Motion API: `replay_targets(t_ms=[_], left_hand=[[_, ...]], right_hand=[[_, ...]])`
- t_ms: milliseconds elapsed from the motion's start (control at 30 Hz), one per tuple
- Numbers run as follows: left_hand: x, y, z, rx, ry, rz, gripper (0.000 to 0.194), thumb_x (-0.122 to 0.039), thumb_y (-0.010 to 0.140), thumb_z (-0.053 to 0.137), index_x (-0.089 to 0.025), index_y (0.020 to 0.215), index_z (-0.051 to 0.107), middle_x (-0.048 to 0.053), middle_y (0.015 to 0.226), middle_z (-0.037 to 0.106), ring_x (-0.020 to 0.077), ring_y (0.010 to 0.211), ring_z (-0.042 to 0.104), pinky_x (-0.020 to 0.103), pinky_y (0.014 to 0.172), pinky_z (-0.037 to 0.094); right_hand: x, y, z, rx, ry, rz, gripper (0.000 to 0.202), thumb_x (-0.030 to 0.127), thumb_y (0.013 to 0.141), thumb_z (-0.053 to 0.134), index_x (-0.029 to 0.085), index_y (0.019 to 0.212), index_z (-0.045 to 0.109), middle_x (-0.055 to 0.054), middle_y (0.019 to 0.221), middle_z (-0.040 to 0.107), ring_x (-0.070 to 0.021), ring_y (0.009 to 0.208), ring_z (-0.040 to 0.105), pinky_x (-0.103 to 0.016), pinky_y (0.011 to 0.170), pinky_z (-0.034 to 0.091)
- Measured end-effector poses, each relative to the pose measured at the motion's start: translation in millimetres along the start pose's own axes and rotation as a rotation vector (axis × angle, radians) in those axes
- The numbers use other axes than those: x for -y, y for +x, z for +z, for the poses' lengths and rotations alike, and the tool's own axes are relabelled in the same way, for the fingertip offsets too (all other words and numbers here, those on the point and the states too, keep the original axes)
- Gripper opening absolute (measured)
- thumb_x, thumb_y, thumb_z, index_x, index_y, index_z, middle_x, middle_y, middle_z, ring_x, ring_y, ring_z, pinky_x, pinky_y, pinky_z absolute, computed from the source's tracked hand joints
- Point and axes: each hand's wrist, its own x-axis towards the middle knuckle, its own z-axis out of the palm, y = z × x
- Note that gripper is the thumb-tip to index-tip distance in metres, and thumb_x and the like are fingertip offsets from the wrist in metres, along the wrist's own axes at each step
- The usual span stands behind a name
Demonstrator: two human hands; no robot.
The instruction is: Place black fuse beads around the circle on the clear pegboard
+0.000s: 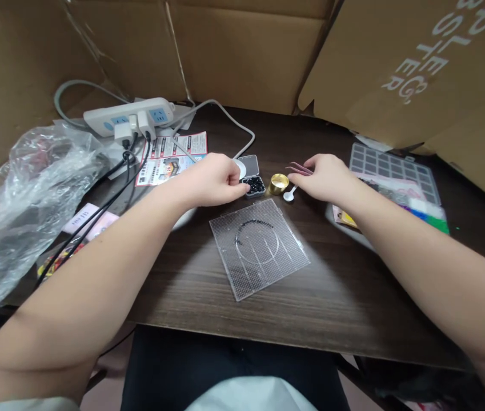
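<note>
A clear square pegboard [291, 258] lies on the dark wooden table, with a ring outline and an arc of small black beads on it. Behind it sits a small open box of black beads [256, 185], its lid raised at the back. My left hand [220, 180] is closed at the box's left side; what its fingers hold, if anything, is hidden. My right hand [321, 178] is closed on pink tweezers [300, 168], whose tips point left above a gold round tin [279, 184]. A white spoon [289, 195] lies beside that tin.
A power strip [128, 116] with cables, printed sheets and crumpled clear plastic [45, 182] occupy the left side. At right are a compartment tray [396, 165] and bags of coloured beads [431, 216]. Cardboard [242, 51] walls the back.
</note>
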Motion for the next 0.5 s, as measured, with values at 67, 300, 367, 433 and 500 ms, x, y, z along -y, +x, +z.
replay_targets(t_ms=[67,300,367,433,500], left_hand=[[4.5,2.7,1.3,-0.097,-0.022,0.041,0.046,-0.028,0.103,0.084,-0.027,0.068,0.055,-0.004,0.060,0.055,0.0180,0.066,0.050,0.041,0.075,0.039],[24.4,11.3,10.5,-0.210,0.049,0.100,0.013,-0.025,0.111,0.076,-0.024,0.116,0.087,-0.003,0.072,0.070,0.0201,0.070,0.062,0.039,0.080,0.044],[27.6,12.1,11.7,-0.211,0.068,0.124,0.020,-0.022,0.110,0.074,-0.024,0.121,0.090,-0.002,0.074,0.072,0.0208,0.072,0.066,0.039,0.081,0.046],[29.6,12.2,12.1,-0.217,0.082,0.148,0.025,-0.021,0.109,0.073,-0.025,0.124,0.092,-0.002,0.075,0.073,0.0216,0.074,0.069,0.039,0.082,0.049],[30.7,12.0,11.9,-0.228,0.093,0.159,0.028,-0.020,0.108,0.073,-0.025,0.128,0.093,-0.002,0.075,0.074,0.0223,0.076,0.072,0.040,0.084,0.051]], right_hand=[[-2.3,3.1,4.3,0.014,-0.010,-0.004,0.033,0.049,0.100,0.097,0.023,0.119,0.089,-0.022,0.116,0.090,-0.0467,0.114,0.086,-0.062,0.101,0.069],[-16.3,-7.0,-6.2,0.092,0.030,-0.086,0.048,0.055,0.109,0.086,0.019,0.140,0.092,-0.025,0.130,0.092,-0.0492,0.124,0.087,-0.066,0.111,0.070],[-21.5,-10.3,-12.2,0.175,0.069,-0.147,0.044,0.052,0.107,0.087,0.023,0.139,0.095,-0.018,0.121,0.095,-0.0439,0.116,0.089,-0.061,0.109,0.071],[-28.4,-12.4,-16.2,0.262,0.117,-0.207,0.043,0.052,0.104,0.090,0.026,0.139,0.097,-0.013,0.116,0.096,-0.0392,0.109,0.090,-0.057,0.106,0.072],[-36.7,-12.8,-17.9,0.280,0.154,-0.258,0.043,0.053,0.102,0.093,0.028,0.136,0.099,-0.011,0.113,0.097,-0.0366,0.105,0.090,-0.055,0.103,0.074]])
